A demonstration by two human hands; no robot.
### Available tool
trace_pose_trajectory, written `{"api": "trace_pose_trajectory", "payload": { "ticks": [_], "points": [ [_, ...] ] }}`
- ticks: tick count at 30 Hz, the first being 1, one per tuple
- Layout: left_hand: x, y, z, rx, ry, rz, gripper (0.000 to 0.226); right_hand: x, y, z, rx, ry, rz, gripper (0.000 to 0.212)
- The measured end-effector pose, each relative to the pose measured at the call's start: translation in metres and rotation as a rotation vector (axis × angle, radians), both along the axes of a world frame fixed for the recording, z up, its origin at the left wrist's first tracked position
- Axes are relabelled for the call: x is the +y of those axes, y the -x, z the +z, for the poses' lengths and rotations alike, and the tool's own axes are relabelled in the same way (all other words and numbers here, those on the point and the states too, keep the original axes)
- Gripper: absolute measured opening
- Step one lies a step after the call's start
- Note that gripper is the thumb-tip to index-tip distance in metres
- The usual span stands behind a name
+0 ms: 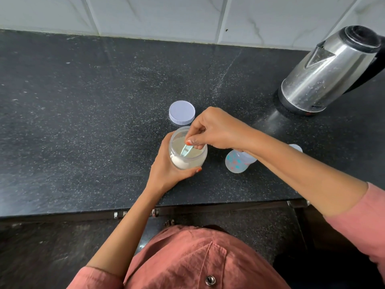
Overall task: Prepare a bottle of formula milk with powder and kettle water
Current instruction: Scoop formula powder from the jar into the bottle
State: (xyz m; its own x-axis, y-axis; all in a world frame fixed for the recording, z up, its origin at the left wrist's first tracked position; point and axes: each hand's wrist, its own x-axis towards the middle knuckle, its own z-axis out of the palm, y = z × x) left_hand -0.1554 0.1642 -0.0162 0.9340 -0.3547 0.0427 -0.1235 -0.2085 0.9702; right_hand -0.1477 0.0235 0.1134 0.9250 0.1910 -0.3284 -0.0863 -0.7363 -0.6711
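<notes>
A clear powder jar (193, 158) with white formula powder stands open on the black counter, tilted toward me. My left hand (166, 170) wraps around its left and lower side. My right hand (214, 128) reaches over the jar's mouth and pinches the handle of a pale blue scoop (186, 152), whose bowl is down inside the jar. To the right, partly under my right forearm, stands the baby bottle (236, 162), translucent with teal and red prints. A steel kettle (325, 74) sits on its base at the far right.
The jar's lavender lid (181, 112) lies flat just behind the jar. A pale cap-like piece (296, 147) peeks out behind my right forearm. The counter's front edge (83, 213) runs below my hands, and a tiled wall (166, 15) bounds the back.
</notes>
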Motion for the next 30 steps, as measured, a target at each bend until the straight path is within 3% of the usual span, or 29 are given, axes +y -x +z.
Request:
{"api": "trace_pose_trajectory", "payload": {
  "ticks": [11, 24, 30],
  "points": [
    [0.000, -0.001, -0.004, -0.015, 0.003, 0.006, 0.082, -0.012, 0.008, -0.001, 0.032, -0.066, -0.028, 0.013],
    [0.000, -0.001, -0.003, -0.031, -0.010, 0.010, 0.082, -0.039, 0.002, -0.013, 0.199, -0.334, -0.386, 0.010],
    [0.001, -0.001, -0.005, -0.042, -0.006, 0.011, 0.084, -0.047, -0.002, -0.008, 0.174, -0.370, -0.425, 0.006]
  ]
}}
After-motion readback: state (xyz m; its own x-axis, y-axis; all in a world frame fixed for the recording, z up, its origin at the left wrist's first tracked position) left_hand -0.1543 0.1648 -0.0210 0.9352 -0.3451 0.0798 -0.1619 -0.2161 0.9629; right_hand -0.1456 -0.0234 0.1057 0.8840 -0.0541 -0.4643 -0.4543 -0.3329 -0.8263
